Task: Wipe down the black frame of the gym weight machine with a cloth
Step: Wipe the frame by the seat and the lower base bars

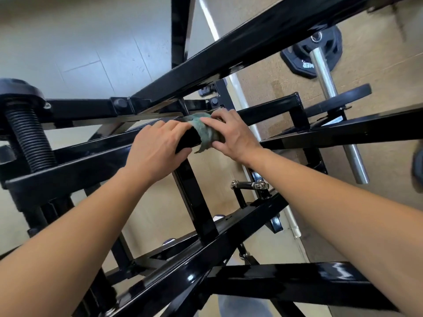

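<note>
Between the two hands, a short stretch of glossy bar point(187, 139) of the black frame point(229, 236) shows bare. The left hand point(158, 145) clasps this bar, fingers curled over the top and thumb underneath, apparently as a brace. Just beside it, the right hand point(231, 133) holds the green cloth point(203, 131) wrapped over the same bar, fingers spread across the cloth and thumb below, so the fabric is clamped against the metal. One loose corner of cloth hangs beneath the bar, next to the left thumb.

Step in hand, as judged: wiping this upper member, the cloth at the junction where further members meet beyond the right fingertips. Next move, as judged: slide the clamped cloth along the bar under steady pressure, shifting the bracing left hand out of its path, then reach the members below the forearms. Beyond the right hand, a weight plate point(313, 53) on a steel sleeve point(332, 92) lies outside the work.
</note>
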